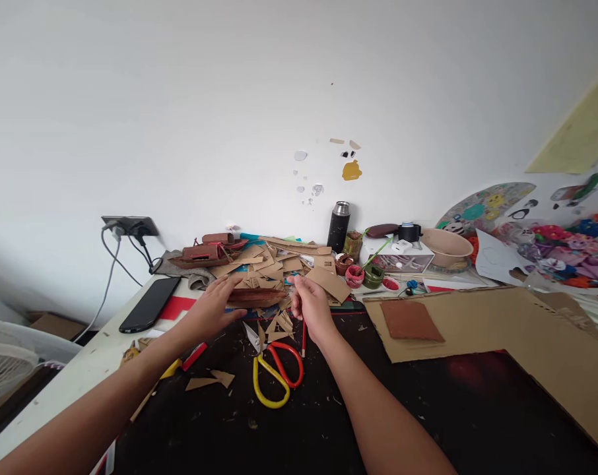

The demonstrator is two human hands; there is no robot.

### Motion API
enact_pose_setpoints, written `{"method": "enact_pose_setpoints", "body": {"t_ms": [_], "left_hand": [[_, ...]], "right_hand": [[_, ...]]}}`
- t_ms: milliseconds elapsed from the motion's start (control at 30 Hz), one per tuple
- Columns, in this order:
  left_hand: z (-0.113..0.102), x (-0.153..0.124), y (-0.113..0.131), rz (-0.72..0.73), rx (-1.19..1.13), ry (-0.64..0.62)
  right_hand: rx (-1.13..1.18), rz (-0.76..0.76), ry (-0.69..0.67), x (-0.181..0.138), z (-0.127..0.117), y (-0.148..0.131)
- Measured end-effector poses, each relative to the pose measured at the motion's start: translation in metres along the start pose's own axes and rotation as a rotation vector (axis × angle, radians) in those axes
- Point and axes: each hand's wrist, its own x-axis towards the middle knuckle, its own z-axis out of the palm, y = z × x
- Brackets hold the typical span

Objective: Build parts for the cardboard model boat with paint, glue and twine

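Note:
My left hand (214, 305) reaches forward with fingers spread flat, touching a brown painted cardboard piece (257, 297) at the foot of a heap of cardboard scraps (274, 264). My right hand (309, 307) is closed in a pinch round a thin red pencil (303, 338) that points down toward the dark mat (329, 415). Scissors (274, 366) with one red and one yellow handle lie on the mat just below both hands, blades toward the heap.
A black phone (149, 304) lies at the left by wall-socket cables (131, 227). A black flask (338, 226), small paint pots (354, 275), a box and a bowl (445, 246) stand behind. A large cardboard sheet (501, 330) carrying a brown square covers the right.

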Motion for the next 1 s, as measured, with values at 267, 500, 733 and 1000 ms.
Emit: {"method": "enact_pose_setpoints", "body": {"t_ms": [267,500,733,1000], "left_hand": [[0.004,0.015,0.0,-0.021,-0.109,0.002],[-0.058,0.062,-0.032,-0.147,0.114,0.122],[-0.112,0.102,-0.1,-0.411,0.356,0.215],[-0.107,0.111,-0.143,-0.41,0.46,0.035]], "right_hand": [[-0.052,-0.023,-0.003,0.001,0.001,0.004],[-0.121,-0.024,-0.016,-0.002,0.001,0.005],[-0.221,-0.101,-0.045,-0.007,0.005,0.009],[-0.304,-0.116,-0.055,-0.013,0.009,0.013]]}}
